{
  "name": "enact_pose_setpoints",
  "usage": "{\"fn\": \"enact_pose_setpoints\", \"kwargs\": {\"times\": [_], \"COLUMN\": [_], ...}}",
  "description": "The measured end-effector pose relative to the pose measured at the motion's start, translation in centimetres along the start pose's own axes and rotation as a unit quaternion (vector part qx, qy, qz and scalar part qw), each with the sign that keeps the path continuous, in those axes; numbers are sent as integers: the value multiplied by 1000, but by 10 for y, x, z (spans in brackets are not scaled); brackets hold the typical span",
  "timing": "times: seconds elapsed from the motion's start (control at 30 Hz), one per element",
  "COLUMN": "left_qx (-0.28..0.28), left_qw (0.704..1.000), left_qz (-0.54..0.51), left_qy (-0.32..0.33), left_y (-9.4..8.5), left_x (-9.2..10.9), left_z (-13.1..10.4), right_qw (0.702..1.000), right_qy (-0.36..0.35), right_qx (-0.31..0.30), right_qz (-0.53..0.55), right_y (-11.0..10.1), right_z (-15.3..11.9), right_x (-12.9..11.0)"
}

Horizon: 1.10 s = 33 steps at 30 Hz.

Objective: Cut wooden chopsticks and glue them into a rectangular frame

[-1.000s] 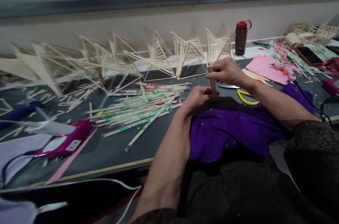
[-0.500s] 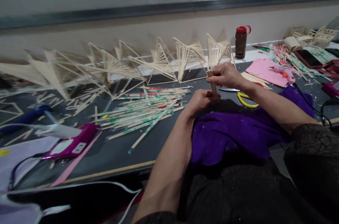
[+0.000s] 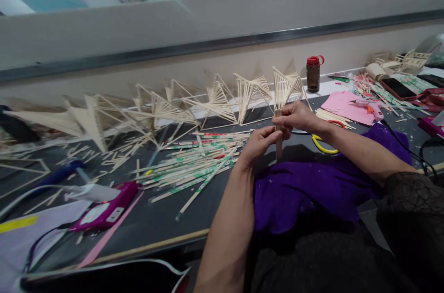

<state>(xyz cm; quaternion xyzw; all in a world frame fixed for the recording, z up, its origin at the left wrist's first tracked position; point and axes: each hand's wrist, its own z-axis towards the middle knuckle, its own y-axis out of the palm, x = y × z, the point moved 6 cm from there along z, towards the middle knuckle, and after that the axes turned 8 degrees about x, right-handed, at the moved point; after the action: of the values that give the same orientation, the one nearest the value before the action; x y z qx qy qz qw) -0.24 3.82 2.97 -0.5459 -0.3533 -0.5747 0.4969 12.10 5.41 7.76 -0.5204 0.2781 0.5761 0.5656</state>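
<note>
A small upright bundle of thin wooden sticks (image 3: 279,150) is held in front of me by both hands. My right hand (image 3: 299,116) pinches it near the top. Just below, my left hand (image 3: 259,146) closes on the same bundle from the left, its fingertips next to the right hand's. The sticks' lower end shows beneath the fingers, above a purple cloth (image 3: 305,191). Close behind stands a fan-shaped stick model (image 3: 284,87). To the left lies a pile of paper-wrapped chopsticks (image 3: 197,163).
Several more stick models (image 3: 222,103) line the wall. Scissors with a yellow handle (image 3: 324,144), loose sticks (image 3: 333,117) and pink cloth (image 3: 342,106) lie right. A red-capped bottle (image 3: 312,76) stands behind. A magenta corded device (image 3: 111,207) and blue-handled tool (image 3: 58,178) lie left.
My left hand has moved from the bundle's lower end up to just under my right hand, so the lower end now shows. The camera view has tilted upward.
</note>
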Motion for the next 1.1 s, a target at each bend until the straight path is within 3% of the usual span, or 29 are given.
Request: {"fn": "enact_pose_setpoints", "kwargs": {"times": [0.2, 0.5, 0.77, 0.87, 0.97, 1.1], "left_qx": [-2, 5, 27, 91, 220, 329], "left_qw": [997, 999, 997, 986, 943, 882], "left_qz": [-61, -50, -67, -134, -244, -326], "left_qy": [-45, -8, -19, -37, -60, -85], "left_y": [4, 9, 11, 3, -18, -36], "left_x": [-9, -7, -11, -14, -18, -25], "left_z": [-1, 2, 4, 9, 13, 15], "right_qw": [999, 995, 995, 996, 992, 984], "right_qy": [20, 13, 13, 39, 113, 167], "right_qx": [13, -15, -13, 21, 32, -67], "right_qz": [36, 95, 100, 72, 37, -20], "right_y": [5, 7, 7, 4, 5, 24], "right_z": [2, 2, 2, 3, 1, -10], "right_x": [14, 14, 15, 16, 23, 31]}}
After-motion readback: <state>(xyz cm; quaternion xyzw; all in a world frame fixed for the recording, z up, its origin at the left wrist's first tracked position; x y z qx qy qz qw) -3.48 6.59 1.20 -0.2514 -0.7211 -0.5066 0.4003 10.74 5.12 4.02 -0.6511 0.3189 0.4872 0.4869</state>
